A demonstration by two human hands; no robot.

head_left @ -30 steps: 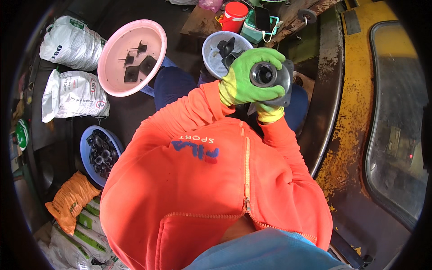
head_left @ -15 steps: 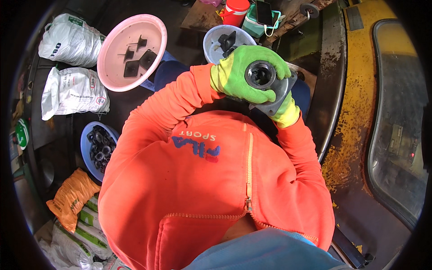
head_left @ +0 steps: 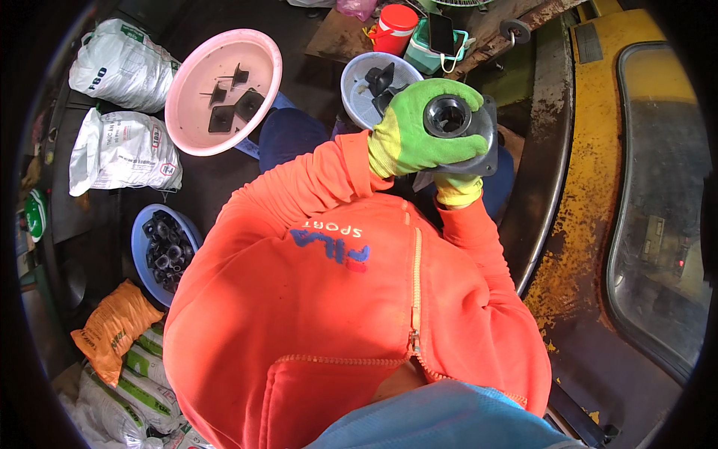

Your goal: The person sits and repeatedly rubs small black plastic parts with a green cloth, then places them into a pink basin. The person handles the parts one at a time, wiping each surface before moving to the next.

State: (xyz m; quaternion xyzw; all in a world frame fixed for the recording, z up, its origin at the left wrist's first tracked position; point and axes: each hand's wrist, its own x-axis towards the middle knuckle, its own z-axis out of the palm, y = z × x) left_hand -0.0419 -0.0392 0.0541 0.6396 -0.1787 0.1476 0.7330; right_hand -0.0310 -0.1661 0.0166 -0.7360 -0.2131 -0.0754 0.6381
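In front of my chest, slightly right of the middle, is a black flanged fitting (head_left: 485, 138) with a square base plate and a raised round collar. The collar faces up and its hollow middle shows. My left hand (head_left: 419, 123), in a green and yellow glove, wraps its thumb and fingers around the collar from the left. My right hand (head_left: 458, 188) sits beneath the plate; only its yellow glove cuff shows, and the fingers are hidden by the fitting. Just behind the left hand is a pale basket (head_left: 353, 97) with several black pieces (head_left: 380, 78) in it.
At the left stand a pink basin (head_left: 179, 112) with several black flanged pieces and a blue basin (head_left: 142, 262) heaped with small black parts. White sacks (head_left: 123, 153) and an orange bag (head_left: 116, 325) lie beyond. A rusty yellow machine (head_left: 576, 194) rises close on the right.
The fitting has turned a little and shifted slightly right, the left hand moving with it. My right hand has slid further under the plate and shows less.
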